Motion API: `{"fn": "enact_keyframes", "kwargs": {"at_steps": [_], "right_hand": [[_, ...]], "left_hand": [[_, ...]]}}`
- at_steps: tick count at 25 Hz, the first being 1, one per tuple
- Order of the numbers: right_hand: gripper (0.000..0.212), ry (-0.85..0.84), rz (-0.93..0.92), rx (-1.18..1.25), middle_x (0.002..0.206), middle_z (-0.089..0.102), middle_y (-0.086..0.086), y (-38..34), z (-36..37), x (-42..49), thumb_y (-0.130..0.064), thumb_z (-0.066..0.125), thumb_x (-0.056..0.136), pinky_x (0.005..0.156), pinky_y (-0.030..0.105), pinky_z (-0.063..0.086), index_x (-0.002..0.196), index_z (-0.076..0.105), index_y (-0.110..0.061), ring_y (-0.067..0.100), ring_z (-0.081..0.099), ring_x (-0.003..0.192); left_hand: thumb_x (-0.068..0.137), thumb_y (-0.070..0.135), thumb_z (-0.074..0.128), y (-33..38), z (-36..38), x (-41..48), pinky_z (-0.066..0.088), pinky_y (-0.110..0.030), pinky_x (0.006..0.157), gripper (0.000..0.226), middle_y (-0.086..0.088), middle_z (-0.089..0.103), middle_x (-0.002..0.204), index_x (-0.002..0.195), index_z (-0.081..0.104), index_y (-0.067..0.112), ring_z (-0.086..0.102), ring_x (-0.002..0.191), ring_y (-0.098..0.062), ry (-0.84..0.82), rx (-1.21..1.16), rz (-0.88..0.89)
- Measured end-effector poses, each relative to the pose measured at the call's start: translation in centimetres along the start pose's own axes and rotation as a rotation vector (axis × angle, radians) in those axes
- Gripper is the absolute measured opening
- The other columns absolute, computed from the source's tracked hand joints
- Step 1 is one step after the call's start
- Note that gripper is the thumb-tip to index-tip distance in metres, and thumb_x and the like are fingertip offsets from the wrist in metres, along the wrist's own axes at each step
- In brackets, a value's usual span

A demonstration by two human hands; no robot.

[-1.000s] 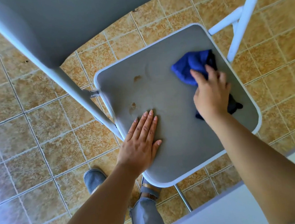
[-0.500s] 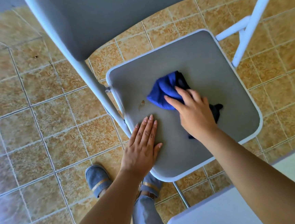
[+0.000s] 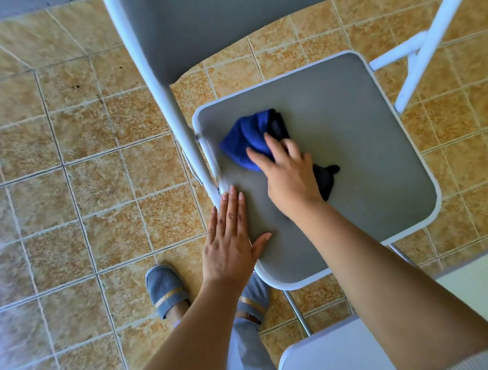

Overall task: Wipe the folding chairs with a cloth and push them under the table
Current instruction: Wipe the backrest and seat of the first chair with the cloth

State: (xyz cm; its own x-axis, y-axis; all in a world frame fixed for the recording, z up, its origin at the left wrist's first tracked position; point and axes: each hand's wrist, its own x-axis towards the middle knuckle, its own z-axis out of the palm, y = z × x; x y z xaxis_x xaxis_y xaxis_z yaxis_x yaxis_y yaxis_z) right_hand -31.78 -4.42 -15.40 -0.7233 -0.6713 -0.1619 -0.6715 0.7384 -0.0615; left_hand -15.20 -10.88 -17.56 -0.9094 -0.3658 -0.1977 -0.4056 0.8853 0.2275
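While the head view looks straight down, the right hand (image 3: 291,177) presses a bunched blue and black cloth (image 3: 250,138) onto the grey seat (image 3: 360,151) of a folding chair; its grip is curled over the cloth, blue folds showing ahead of the fingertips and a black end poking out on the thumbless side of the palm. Just beside that grip, toward the person's left, the left hand (image 3: 230,239) lies flat and released, fingers together and straight, on the seat's edge next to the white frame tube (image 3: 170,102). Beyond both hands the chair's grey backrest (image 3: 245,16) fills the top of the view. Below the left wrist, two grey slippers (image 3: 165,289) stand on the tan tiled floor (image 3: 61,200). Under the right forearm, a pale bench corner (image 3: 325,357) is visible.
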Motion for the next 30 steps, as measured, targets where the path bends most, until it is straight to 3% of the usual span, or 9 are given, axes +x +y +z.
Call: {"fn": "enact_keyframes", "kwargs": {"at_steps": [5, 9, 11, 15, 19, 22, 25, 27, 30], "right_hand": [[0.063, -0.021, -0.105, -0.147, 0.147, 0.041, 0.006, 5.3, -0.4, -8.8, -0.01, 0.042, 0.076, 0.076, 0.045, 0.041, 0.134, 0.048, -0.033, 0.034, 0.044, 0.121], [0.062, 0.009, 0.368, -0.032, 0.148, 0.037, 0.009, 8.2, -1.2, -5.7, -0.005, 0.057, 0.077, 0.084, 0.053, 0.041, 0.133, 0.051, -0.03, 0.039, 0.038, 0.123], [0.062, 0.015, 0.459, 0.033, 0.151, 0.033, 0.008, 6.0, -1.1, -3.3, -0.01, 0.059, 0.079, 0.088, 0.052, 0.038, 0.135, 0.047, -0.031, 0.038, 0.034, 0.126], [0.067, -0.006, 0.288, 0.065, 0.147, 0.039, 0.007, 1.5, -0.4, -6.8, -0.007, 0.061, 0.07, 0.079, 0.047, 0.041, 0.132, 0.05, -0.031, 0.036, 0.042, 0.123], [0.067, -0.029, 0.254, 0.014, 0.143, 0.045, 0.008, 4.3, -0.8, -12.6, -0.001, 0.062, 0.068, 0.072, 0.046, 0.044, 0.128, 0.054, -0.03, 0.035, 0.048, 0.117], [0.066, -0.038, 0.577, 0.058, 0.145, 0.041, 0.011, 8.2, -1.8, -11.5, 0.0, 0.065, 0.072, 0.077, 0.053, 0.043, 0.132, 0.052, -0.027, 0.039, 0.043, 0.118], [0.069, -0.02, 0.848, 0.092, 0.154, 0.023, 0.01, 9.2, -2.2, -5.9, -0.009, 0.061, 0.081, 0.089, 0.055, 0.036, 0.143, 0.036, -0.028, 0.038, 0.029, 0.129], [0.073, -0.018, 0.838, 0.102, 0.156, 0.017, 0.008, 7.3, -2.0, -2.3, -0.015, 0.062, 0.082, 0.092, 0.052, 0.035, 0.145, 0.029, -0.031, 0.036, 0.025, 0.131], [0.074, -0.008, 0.712, 0.143, 0.154, 0.025, 0.007, 2.3, -1.2, -1.1, -0.014, 0.066, 0.076, 0.084, 0.05, 0.038, 0.141, 0.037, -0.032, 0.035, 0.033, 0.128]], "left_hand": [[0.092, 0.066, 0.024, 0.3, -0.1, -0.1, 0.014, -0.037, 0.118, 0.085, -0.006, 0.011, 0.16, 0.152, 0.014, 0.008, 0.012, 0.148, -0.02, -0.018, 0.007, -0.02], [0.092, 0.066, 0.023, 0.1, 0.0, 0.0, 0.009, -0.037, 0.118, 0.085, -0.007, 0.008, 0.161, 0.153, 0.011, 0.007, 0.009, 0.148, -0.022, -0.03, 0.049, 0.007], [0.094, 0.064, 0.02, -0.1, -0.3, 0.4, 0.008, -0.036, 0.119, 0.083, -0.008, 0.007, 0.161, 0.153, 0.01, 0.007, 0.008, 0.148, -0.021, -0.03, 0.08, 0.036], [0.099, 0.049, 0.019, -0.4, -2.1, 2.9, 0.006, -0.035, 0.119, 0.068, -0.01, 0.012, 0.16, 0.152, 0.014, 0.005, 0.008, 0.148, -0.02, 0.014, 0.085, 0.111], [0.099, 0.045, 0.021, -0.7, -3.7, 7.1, 0.011, -0.035, 0.118, 0.065, -0.01, 0.02, 0.158, 0.15, 0.023, 0.004, 0.017, 0.146, -0.021, 0.032, 0.101, 0.215], [0.1, 0.045, 0.019, -0.8, -3.7, 10.7, 0.015, -0.037, 0.118, 0.064, -0.01, 0.022, 0.157, 0.149, 0.027, 0.005, 0.021, 0.146, -0.021, 0.013, 0.138, 0.331], [0.1, 0.041, 0.017, -0.5, -3.5, 14.0, 0.014, -0.037, 0.119, 0.062, -0.01, 0.024, 0.157, 0.149, 0.027, 0.005, 0.022, 0.145, -0.022, 0.026, 0.163, 0.396], [0.099, 0.037, 0.015, 0.0, -3.6, 16.1, 0.011, -0.037, 0.12, 0.061, -0.01, 0.021, 0.158, 0.15, 0.023, 0.006, 0.019, 0.146, -0.022, -0.009, 0.172, 0.448], [0.099, 0.035, 0.017, 0.3, -3.4, 18.8, 0.013, -0.039, 0.119, 0.059, -0.01, 0.021, 0.158, 0.15, 0.023, 0.006, 0.019, 0.146, -0.023, -0.022, 0.165, 0.504]]}}
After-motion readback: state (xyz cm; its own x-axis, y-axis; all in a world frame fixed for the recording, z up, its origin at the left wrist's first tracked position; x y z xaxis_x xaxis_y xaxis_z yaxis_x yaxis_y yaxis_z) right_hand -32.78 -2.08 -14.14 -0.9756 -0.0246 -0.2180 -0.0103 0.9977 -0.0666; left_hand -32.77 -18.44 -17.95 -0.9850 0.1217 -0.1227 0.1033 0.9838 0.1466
